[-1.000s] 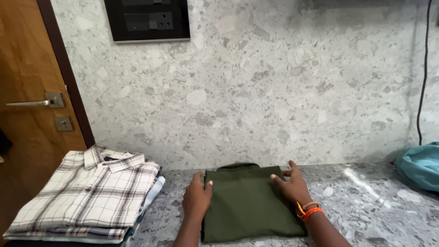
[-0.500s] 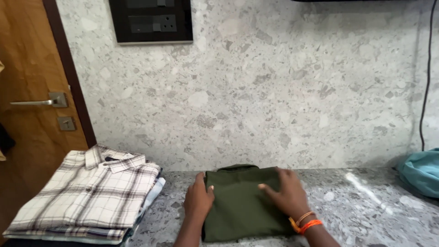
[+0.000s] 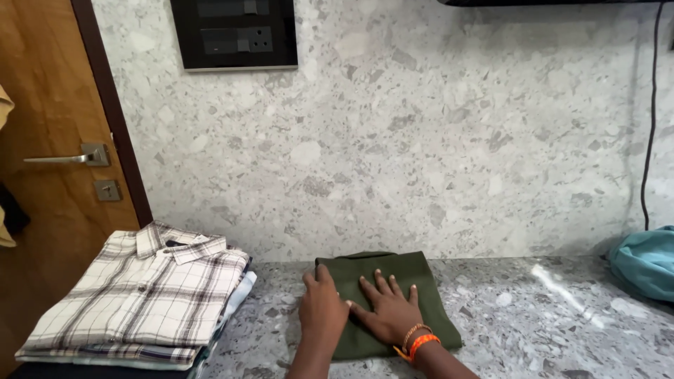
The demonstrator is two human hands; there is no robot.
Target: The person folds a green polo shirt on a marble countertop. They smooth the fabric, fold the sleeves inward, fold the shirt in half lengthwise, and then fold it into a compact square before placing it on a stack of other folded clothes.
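both hands lie flat on a folded olive-green shirt (image 3: 404,281) on the speckled grey stone counter (image 3: 533,330). left hand (image 3: 321,307) fingers together at its 9 o'clock edge; right hand (image 3: 387,309) fingers spread mid-cloth. a stack topped by a plaid shirt (image 3: 140,295) sits at 9 o'clock.

folded dark olive-green cloth garment (image 3: 393,281): lies flat on the speckled grey stone countertop (image 3: 533,330), close to the wall. folded into a compact, roughly square packet; far edge shows a raised band, possibly a collar, hard to tell. surface smooth, few creases. near half covered by two hands pressed flat on it, side by side. sits just right of a stack of folded shirts.
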